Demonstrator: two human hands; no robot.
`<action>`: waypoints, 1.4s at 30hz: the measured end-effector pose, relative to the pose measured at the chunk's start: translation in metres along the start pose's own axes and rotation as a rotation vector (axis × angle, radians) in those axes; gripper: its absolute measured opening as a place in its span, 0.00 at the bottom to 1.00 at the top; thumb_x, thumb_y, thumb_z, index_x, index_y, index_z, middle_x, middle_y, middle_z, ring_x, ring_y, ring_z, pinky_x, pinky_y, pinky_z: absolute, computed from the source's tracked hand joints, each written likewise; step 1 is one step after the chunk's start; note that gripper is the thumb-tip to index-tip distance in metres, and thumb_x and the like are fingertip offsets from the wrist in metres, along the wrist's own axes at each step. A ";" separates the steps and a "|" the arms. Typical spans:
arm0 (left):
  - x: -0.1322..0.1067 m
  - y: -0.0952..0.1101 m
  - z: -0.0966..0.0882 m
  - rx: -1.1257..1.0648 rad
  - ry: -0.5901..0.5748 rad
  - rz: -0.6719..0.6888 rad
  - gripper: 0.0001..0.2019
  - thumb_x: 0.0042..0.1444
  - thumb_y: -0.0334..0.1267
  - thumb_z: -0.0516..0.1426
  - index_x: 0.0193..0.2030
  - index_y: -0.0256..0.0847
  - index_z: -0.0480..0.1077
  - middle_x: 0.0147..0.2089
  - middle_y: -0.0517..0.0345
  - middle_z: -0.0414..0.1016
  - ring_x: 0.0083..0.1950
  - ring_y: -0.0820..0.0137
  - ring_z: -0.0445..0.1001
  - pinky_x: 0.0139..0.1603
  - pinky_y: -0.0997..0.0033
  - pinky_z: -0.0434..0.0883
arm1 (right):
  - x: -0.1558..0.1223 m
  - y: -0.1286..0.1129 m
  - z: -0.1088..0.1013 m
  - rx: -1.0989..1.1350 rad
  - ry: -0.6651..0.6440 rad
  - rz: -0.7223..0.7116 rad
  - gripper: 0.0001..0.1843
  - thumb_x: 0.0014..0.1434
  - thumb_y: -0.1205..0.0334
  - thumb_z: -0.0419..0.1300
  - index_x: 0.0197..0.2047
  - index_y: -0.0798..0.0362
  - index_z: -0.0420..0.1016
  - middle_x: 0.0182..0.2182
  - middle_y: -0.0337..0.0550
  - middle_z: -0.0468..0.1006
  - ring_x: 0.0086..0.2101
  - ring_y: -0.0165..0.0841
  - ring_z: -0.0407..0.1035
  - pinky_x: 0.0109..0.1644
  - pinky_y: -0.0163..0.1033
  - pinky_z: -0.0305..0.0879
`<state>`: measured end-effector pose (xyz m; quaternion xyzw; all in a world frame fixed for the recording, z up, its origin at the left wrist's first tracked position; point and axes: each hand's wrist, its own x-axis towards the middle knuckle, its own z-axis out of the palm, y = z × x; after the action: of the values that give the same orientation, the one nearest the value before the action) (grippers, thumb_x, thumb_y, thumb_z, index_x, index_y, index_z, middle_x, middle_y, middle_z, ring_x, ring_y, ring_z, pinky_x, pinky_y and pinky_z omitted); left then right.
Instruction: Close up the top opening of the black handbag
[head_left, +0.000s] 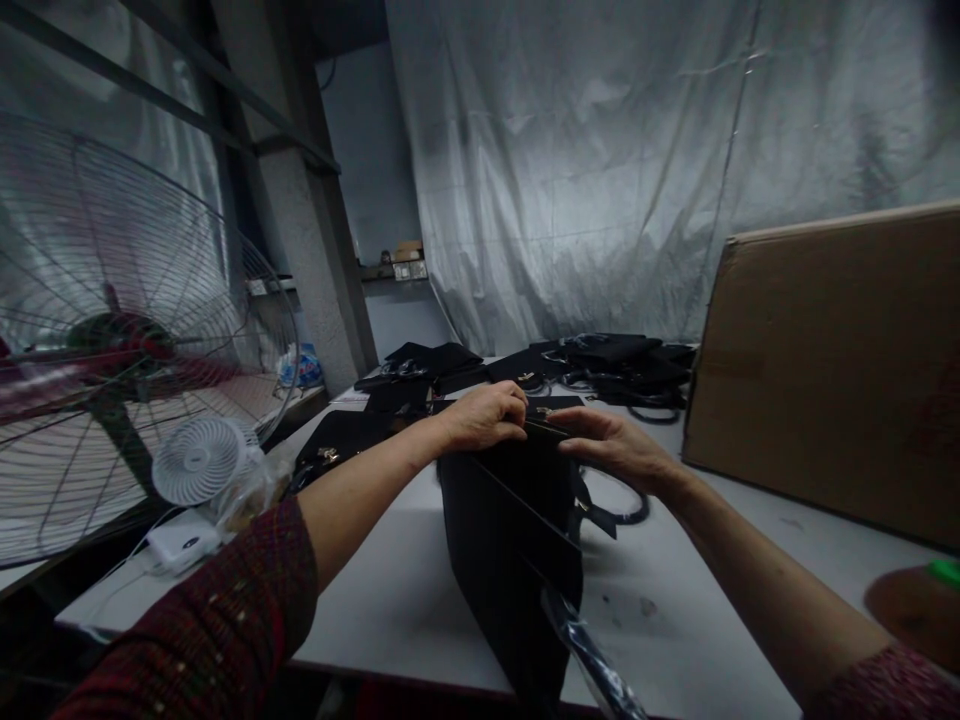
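A black handbag [495, 540] stands in front of me on the white table, its near end toward me. One wrapped handle hangs toward me, and a curved black handle [636, 503] shows on the right. My left hand [487, 415] is closed at the bag's top opening, its fingers curled in a pinch; whatever small part they hold is hidden. My right hand [611, 445] grips the far right top edge between thumb and fingers. A thin gold-coloured line, perhaps a zip, runs between the two hands.
More black bags [600, 355] lie along the table's back. A large cardboard box [825, 370] stands right. On the left are a big caged fan [142, 345], a small white fan [201, 460] and a white device [184, 540]. A green-capped container [911, 605] sits at right.
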<state>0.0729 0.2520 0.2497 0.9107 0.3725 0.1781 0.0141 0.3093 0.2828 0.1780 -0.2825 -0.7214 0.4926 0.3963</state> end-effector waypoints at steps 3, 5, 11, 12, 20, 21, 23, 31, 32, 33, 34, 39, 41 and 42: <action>0.002 0.002 0.001 0.035 0.005 -0.026 0.03 0.56 0.32 0.64 0.33 0.37 0.74 0.45 0.57 0.74 0.46 0.69 0.73 0.48 0.73 0.67 | 0.004 0.005 -0.003 -0.084 0.036 -0.092 0.26 0.46 0.52 0.73 0.47 0.51 0.75 0.43 0.43 0.79 0.43 0.38 0.72 0.50 0.44 0.68; 0.003 0.002 0.002 0.055 0.010 -0.046 0.03 0.56 0.33 0.64 0.33 0.38 0.74 0.40 0.59 0.73 0.42 0.70 0.72 0.44 0.74 0.66 | 0.007 0.007 -0.005 -0.166 0.069 -0.153 0.23 0.47 0.51 0.71 0.44 0.52 0.74 0.40 0.43 0.78 0.41 0.37 0.72 0.47 0.43 0.68; 0.005 0.002 0.004 0.083 0.048 -0.103 0.04 0.57 0.34 0.63 0.33 0.38 0.73 0.36 0.61 0.71 0.37 0.71 0.70 0.38 0.74 0.62 | 0.010 0.007 -0.004 -0.293 0.180 -0.205 0.19 0.47 0.51 0.68 0.40 0.51 0.74 0.35 0.42 0.78 0.36 0.37 0.72 0.43 0.43 0.68; 0.005 0.002 0.004 0.086 0.052 -0.110 0.04 0.56 0.34 0.63 0.33 0.38 0.73 0.36 0.61 0.71 0.36 0.72 0.69 0.37 0.74 0.61 | 0.010 0.007 -0.002 -0.302 0.190 -0.208 0.19 0.46 0.52 0.68 0.40 0.51 0.74 0.35 0.42 0.78 0.35 0.37 0.72 0.42 0.43 0.68; 0.008 0.002 0.005 0.088 0.060 -0.140 0.03 0.56 0.33 0.63 0.32 0.39 0.74 0.35 0.61 0.73 0.38 0.71 0.70 0.37 0.74 0.61 | 0.015 0.007 0.004 -0.345 0.196 -0.247 0.16 0.49 0.49 0.65 0.37 0.52 0.80 0.30 0.40 0.79 0.30 0.34 0.71 0.35 0.39 0.68; 0.008 0.002 0.005 0.085 0.061 -0.140 0.03 0.56 0.33 0.63 0.32 0.39 0.74 0.35 0.61 0.73 0.37 0.71 0.70 0.37 0.74 0.61 | 0.015 0.007 0.003 -0.356 0.202 -0.255 0.16 0.49 0.50 0.65 0.36 0.52 0.80 0.29 0.40 0.79 0.29 0.34 0.71 0.34 0.38 0.67; 0.009 0.002 0.005 0.078 0.063 -0.137 0.03 0.56 0.33 0.63 0.32 0.39 0.74 0.35 0.61 0.73 0.37 0.71 0.70 0.37 0.74 0.61 | 0.016 0.007 0.002 -0.387 0.213 -0.283 0.15 0.50 0.51 0.65 0.37 0.52 0.81 0.28 0.40 0.78 0.29 0.34 0.71 0.34 0.39 0.68; 0.011 0.000 0.008 0.048 0.084 -0.126 0.05 0.56 0.32 0.63 0.31 0.38 0.73 0.33 0.62 0.71 0.35 0.72 0.69 0.36 0.74 0.61 | 0.019 0.005 -0.002 -0.549 0.209 -0.465 0.08 0.54 0.57 0.62 0.35 0.47 0.81 0.31 0.41 0.77 0.33 0.35 0.71 0.41 0.40 0.67; 0.011 0.000 0.008 0.044 0.082 -0.119 0.05 0.56 0.32 0.63 0.30 0.38 0.73 0.33 0.62 0.71 0.35 0.73 0.69 0.36 0.74 0.62 | 0.020 0.006 -0.001 -0.558 0.216 -0.470 0.07 0.54 0.58 0.62 0.34 0.48 0.81 0.31 0.42 0.77 0.33 0.35 0.71 0.41 0.40 0.66; 0.011 0.000 0.008 0.040 0.079 -0.111 0.05 0.56 0.32 0.63 0.30 0.38 0.73 0.33 0.62 0.71 0.35 0.73 0.69 0.37 0.75 0.62 | 0.020 0.007 -0.001 -0.563 0.227 -0.468 0.07 0.54 0.58 0.61 0.34 0.48 0.81 0.31 0.42 0.77 0.34 0.36 0.71 0.41 0.40 0.66; 0.011 0.000 0.008 0.036 0.076 -0.103 0.05 0.56 0.32 0.63 0.30 0.38 0.73 0.34 0.62 0.71 0.36 0.73 0.70 0.37 0.75 0.62 | 0.020 0.009 0.000 -0.563 0.241 -0.460 0.07 0.54 0.58 0.61 0.34 0.49 0.80 0.31 0.42 0.77 0.34 0.36 0.71 0.41 0.40 0.65; 0.010 0.002 0.007 0.018 0.076 -0.104 0.06 0.53 0.35 0.66 0.31 0.36 0.74 0.36 0.59 0.73 0.37 0.71 0.72 0.39 0.74 0.65 | 0.019 0.022 0.003 -0.484 0.303 -0.368 0.13 0.54 0.52 0.62 0.38 0.50 0.77 0.31 0.41 0.77 0.31 0.35 0.70 0.36 0.39 0.65; 0.010 0.002 0.007 0.011 0.076 -0.099 0.09 0.50 0.38 0.68 0.32 0.37 0.74 0.37 0.59 0.73 0.38 0.70 0.72 0.38 0.73 0.65 | 0.019 0.027 0.004 -0.441 0.317 -0.342 0.16 0.52 0.49 0.63 0.39 0.51 0.74 0.31 0.40 0.77 0.31 0.34 0.70 0.36 0.39 0.66; 0.011 0.002 0.008 0.009 0.076 -0.091 0.10 0.49 0.39 0.69 0.32 0.37 0.75 0.38 0.59 0.74 0.38 0.70 0.72 0.39 0.73 0.65 | 0.020 0.028 0.005 -0.424 0.322 -0.334 0.17 0.51 0.48 0.64 0.39 0.51 0.73 0.31 0.40 0.76 0.31 0.34 0.70 0.36 0.39 0.66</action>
<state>0.0841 0.2593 0.2460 0.8854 0.4147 0.2098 0.0039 0.2951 0.3060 0.1566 -0.3108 -0.7724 0.2082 0.5133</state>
